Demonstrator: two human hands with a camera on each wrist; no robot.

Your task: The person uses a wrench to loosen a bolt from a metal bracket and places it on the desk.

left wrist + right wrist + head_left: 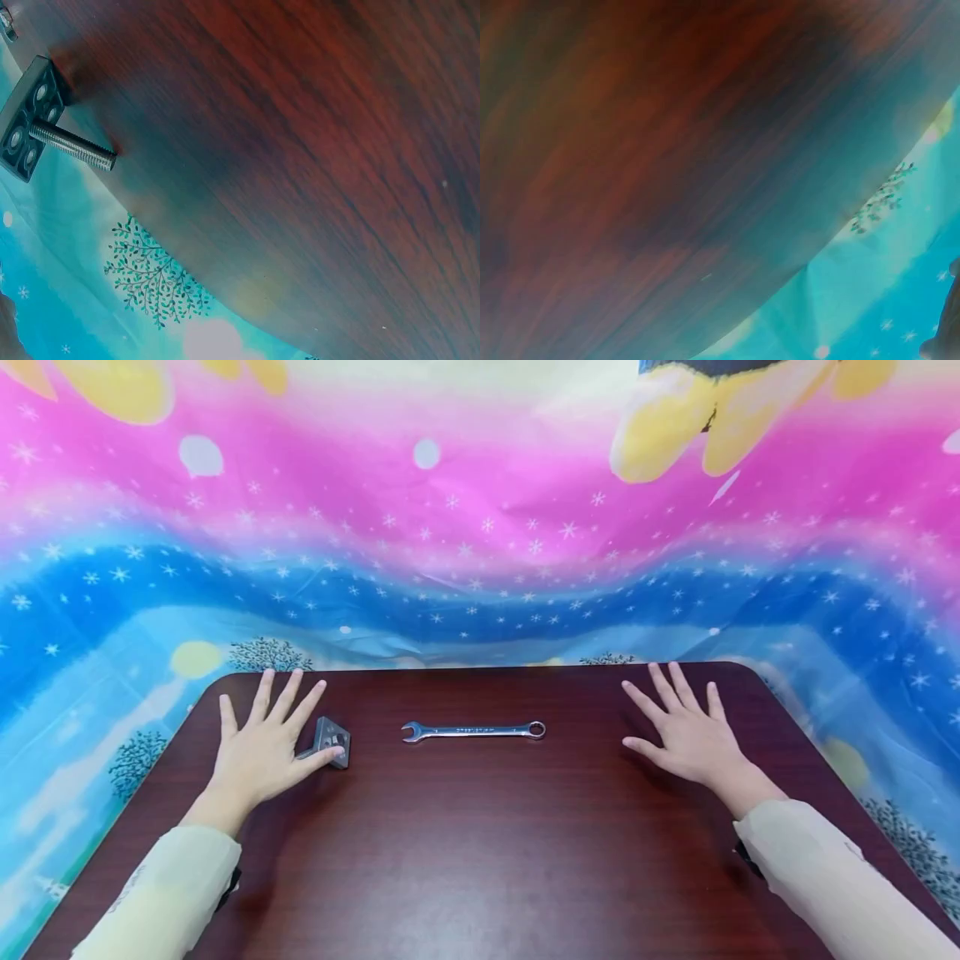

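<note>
My left hand (258, 752), fingers spread and straight, is over the left part of the table. Its thumb overlaps a dark square plate (324, 735) in the head view. The left wrist view shows this plate (34, 112) standing on edge, with several round holes and a threaded rod (75, 146) sticking out of it. A silver combination wrench (472, 731) lies crosswise between the hands, open end to the left and ring end to the right. On the right, my other hand (690, 739) is also spread wide and holds nothing.
The dark brown wooden table (480, 843) has rounded far corners. Behind and beside it hangs a pink and blue cloth (480, 552) with snowflakes and trees, close against the table's far edge.
</note>
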